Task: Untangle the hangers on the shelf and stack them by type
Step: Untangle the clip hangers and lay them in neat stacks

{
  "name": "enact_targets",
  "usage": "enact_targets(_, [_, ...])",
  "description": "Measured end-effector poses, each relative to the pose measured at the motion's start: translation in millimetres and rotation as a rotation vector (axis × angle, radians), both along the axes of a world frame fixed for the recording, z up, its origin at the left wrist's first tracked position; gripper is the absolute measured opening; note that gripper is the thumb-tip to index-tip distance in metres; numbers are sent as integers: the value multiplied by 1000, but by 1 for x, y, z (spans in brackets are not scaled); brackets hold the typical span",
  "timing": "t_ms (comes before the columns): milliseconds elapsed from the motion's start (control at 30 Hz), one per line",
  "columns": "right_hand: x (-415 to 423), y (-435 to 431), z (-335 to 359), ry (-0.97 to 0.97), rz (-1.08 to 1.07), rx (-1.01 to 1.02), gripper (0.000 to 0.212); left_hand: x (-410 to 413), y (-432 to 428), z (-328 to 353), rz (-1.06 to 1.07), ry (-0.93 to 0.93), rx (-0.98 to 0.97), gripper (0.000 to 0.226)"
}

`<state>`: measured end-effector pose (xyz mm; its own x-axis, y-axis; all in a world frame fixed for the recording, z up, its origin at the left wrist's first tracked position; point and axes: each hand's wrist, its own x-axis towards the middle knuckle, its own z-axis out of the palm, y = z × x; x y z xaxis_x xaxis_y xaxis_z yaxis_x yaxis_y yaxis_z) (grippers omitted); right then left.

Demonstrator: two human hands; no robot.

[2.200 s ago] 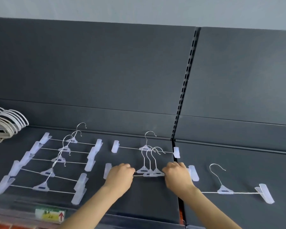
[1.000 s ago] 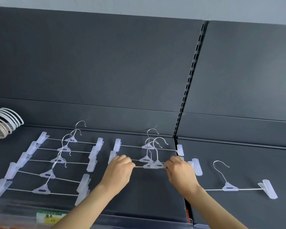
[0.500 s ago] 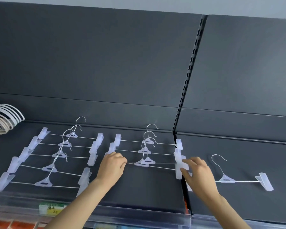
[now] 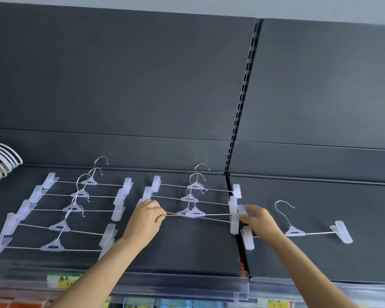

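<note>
Hangers (image 4: 195, 212) above illegible yellow shelf labels (image 4: 60, 280)

Dark shelf (image 4: 187, 252) under clip hangers (image 4: 76, 210)

Clip hangers (image 4: 195, 212) of thin bright metal wire (glossy) with frosted translucent plastic clips (image 4: 343, 232), on smooth matt dark grey shelf (image 4: 187, 250); clear glossy plastic strip (image 4: 176, 284) along front edge.

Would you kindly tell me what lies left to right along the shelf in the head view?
White hangers, row of clip hangers, left hand, middle clip hangers, right hand, lone clip hanger.
</note>
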<state>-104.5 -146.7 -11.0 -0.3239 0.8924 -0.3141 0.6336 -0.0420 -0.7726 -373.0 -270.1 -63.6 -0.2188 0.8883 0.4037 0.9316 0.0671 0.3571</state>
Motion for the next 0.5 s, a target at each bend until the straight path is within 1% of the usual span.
enact_targets(67, [-1,-1,8,59,-15,-84,20,1,-4,-1,6,10,27,27])
enact_targets(100, [-2,-1,12,77,-21,-99,20,1,-6,-1,7,12,31,27])
enact_targets(200, [-1,-2,18,145,-22,-107,20,2,-15,6,13,-2,23,30])
enact_targets(300, [8,-9,16,219,-14,-95,12,4,-26,18,13,-18,-57,30])
enact_targets(333, [12,-11,13,235,-19,-81,10,5,-28,21,2,-9,-85,28])
enact_targets(433, [21,-17,6,229,-41,-68,6,12,-31,25,-48,-25,-148,8])
enact_targets(500, [24,-21,4,232,-49,-81,3,15,-29,28,-67,-25,-159,13])
